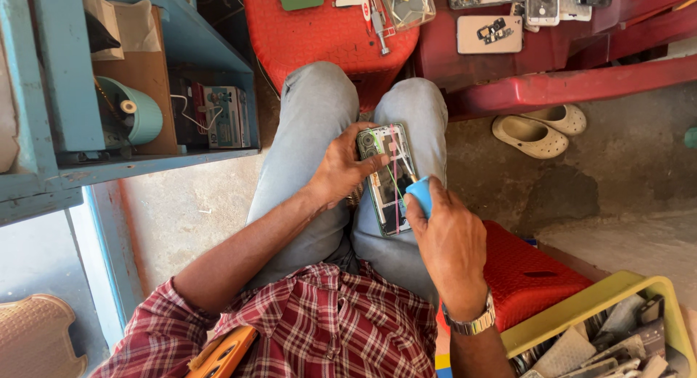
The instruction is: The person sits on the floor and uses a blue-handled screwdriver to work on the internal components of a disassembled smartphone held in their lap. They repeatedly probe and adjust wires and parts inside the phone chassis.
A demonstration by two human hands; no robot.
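The right hand [451,236] pinches a blue-handled tool [420,193]; the left hand [340,167] clasps the opened phone [387,176] by its edges on the lap — light, stiff, fragile inside.

head cam | above, facing steeply down | close over lap [363,131]

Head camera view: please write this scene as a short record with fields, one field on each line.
place: person seated on a red stool, knees over a concrete floor
left hand: grips the top end of an opened phone resting on the lap
right hand: holds a blue-handled tool with its tip on the phone's inside
phone state: back cover off, inner parts showing
ahead: red table with phone parts and tools
left side: blue shelf
right side: pale sandals, yellow bin of parts
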